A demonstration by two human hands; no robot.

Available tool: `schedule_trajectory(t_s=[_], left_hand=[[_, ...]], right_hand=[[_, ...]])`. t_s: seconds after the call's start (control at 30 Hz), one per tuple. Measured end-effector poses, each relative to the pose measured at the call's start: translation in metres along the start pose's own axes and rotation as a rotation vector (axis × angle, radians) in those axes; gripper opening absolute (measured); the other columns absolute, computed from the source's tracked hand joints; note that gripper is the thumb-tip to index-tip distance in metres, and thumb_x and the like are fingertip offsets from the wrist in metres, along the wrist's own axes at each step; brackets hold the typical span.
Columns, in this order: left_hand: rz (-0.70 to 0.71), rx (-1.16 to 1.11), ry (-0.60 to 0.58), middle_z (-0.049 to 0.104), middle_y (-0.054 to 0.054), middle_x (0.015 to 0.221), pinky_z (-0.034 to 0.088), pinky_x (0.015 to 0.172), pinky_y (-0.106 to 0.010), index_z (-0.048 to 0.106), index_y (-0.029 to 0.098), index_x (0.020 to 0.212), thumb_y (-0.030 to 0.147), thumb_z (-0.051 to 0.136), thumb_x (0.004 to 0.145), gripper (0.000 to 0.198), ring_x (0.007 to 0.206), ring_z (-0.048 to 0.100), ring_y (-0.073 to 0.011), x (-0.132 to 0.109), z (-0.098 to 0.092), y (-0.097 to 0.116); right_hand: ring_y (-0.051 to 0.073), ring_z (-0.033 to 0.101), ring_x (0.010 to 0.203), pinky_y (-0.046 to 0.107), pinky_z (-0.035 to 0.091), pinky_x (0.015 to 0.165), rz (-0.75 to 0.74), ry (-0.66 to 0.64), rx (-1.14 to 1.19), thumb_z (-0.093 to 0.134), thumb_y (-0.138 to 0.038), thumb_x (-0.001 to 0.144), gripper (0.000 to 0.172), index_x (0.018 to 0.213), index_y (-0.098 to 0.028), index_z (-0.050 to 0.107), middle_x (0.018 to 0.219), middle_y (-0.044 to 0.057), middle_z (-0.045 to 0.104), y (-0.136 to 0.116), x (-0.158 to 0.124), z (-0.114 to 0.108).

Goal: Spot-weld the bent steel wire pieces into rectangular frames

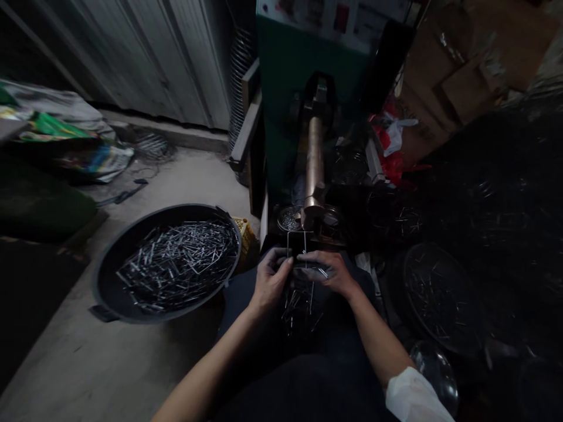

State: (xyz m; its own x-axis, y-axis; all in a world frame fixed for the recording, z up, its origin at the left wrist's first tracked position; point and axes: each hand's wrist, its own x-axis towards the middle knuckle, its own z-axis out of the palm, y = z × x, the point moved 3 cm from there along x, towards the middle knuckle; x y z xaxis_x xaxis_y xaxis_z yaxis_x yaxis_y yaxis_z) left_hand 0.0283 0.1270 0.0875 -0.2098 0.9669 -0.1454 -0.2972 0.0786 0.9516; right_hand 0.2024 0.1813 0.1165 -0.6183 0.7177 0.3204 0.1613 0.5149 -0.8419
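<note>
Below the copper-coloured arm [314, 158] of a green machine [281, 70], both of my hands hold a thin bent metal wire [288, 241] with two upright legs. My left hand [271, 278] pinches it near the left leg between thumb and fingers. On the other side my right hand [332, 271] has its fingers closed at the right leg, and short metal bits show between those fingers. The wire's upper end reaches the tip of the copper arm; whether they touch, I cannot tell. Loose wire pieces [299, 305] lie beneath my hands, over my lap.
To the left stands a wide black basin [99, 275] heaped with metal wire pieces, a yellow crate [243, 231] behind it. A small dish [288, 219] of tiny parts sits under the copper arm. On the dark right side are another basin [407, 275] and a shiny bowl [435, 372].
</note>
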Motion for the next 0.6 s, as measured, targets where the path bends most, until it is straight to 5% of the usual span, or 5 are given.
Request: schedule_trajectory(t_s=[0.6], left_hand=[[0.009,0.038,0.013,0.063,0.002,0.066,0.044,0.048,-0.02,0.064,0.017,0.097,0.042,0.075,0.081,0.031,0.05,0.056,-0.0101,0.011,0.002,0.005]], right_hand=[[0.022,0.074,0.097,0.034,0.057,0.088,0.121,0.061,0.0,0.076,-0.042,0.088,0.041,0.125,-0.026,0.068,0.107,0.006,0.076,0.007,0.005,-0.003]])
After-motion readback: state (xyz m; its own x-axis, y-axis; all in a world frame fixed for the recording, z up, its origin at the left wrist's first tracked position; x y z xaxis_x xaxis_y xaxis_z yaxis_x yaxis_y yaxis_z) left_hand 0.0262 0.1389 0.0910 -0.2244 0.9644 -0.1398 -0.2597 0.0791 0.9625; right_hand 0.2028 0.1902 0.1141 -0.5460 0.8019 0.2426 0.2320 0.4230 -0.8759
